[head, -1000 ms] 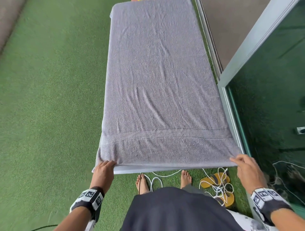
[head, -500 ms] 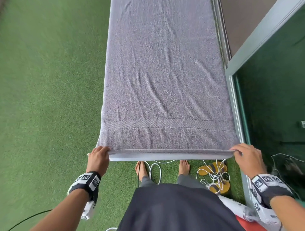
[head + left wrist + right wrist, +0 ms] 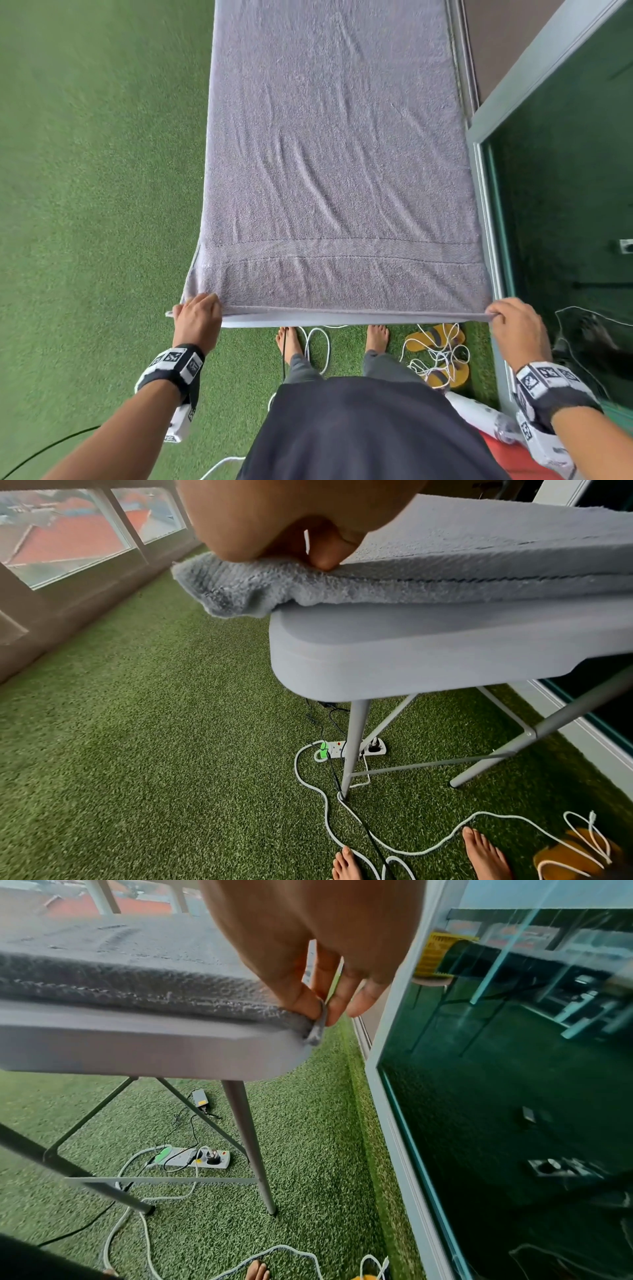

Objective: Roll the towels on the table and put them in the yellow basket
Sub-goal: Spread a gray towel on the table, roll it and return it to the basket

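We pinch the grey towel (image 3: pixel 337 164), spread flat over the table (image 3: pixel 411 653), at its near corners with left hand (image 3: pixel 197 320) and right hand (image 3: pixel 517 325); no writing is readable.

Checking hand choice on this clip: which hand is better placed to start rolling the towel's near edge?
Neither alone, probably both. The left hand holds the near left corner of the towel; the right hand pinches the near right corner. They sit evenly along the table edge.

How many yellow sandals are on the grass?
2: one sandal lies just right of the person's right foot, the other sandal nearer the person, both tangled in white cable.
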